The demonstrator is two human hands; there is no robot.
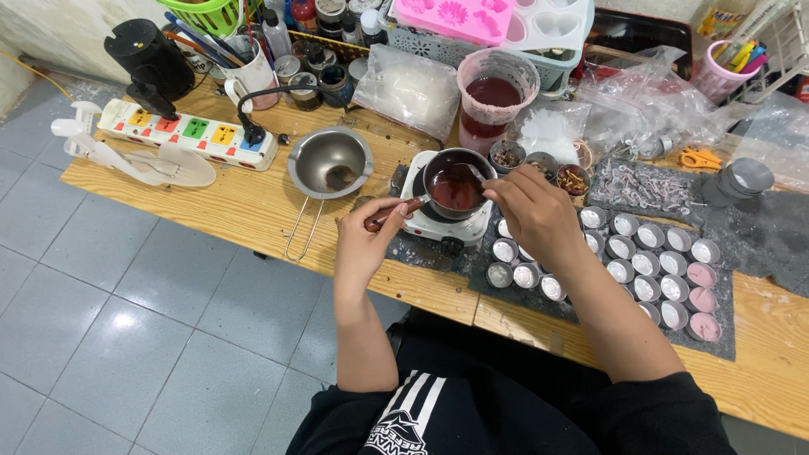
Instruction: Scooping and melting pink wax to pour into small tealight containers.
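Bright, even daylight over my bench (253, 211); sharp focus
Soft shadows; glare spot on floor tiles (122, 320); wide-angle bending at edges

Floor (126, 337): pale grey square tiles with thin darker joints, lying left of and below the fingers, with a soft bright glare spot on one tile; light even, no hard shadows. Counter (253, 211): light wood planks with visible grain, running from upper left down to lower right under and beyond the fingers, its front edge cutting diagonally across the view, with dark grey mats (758, 236) laid over the right part. Wall (59, 29): rough whitish surface at the far upper left, well apart from the fingers, meeting the floor behind the counter's end.
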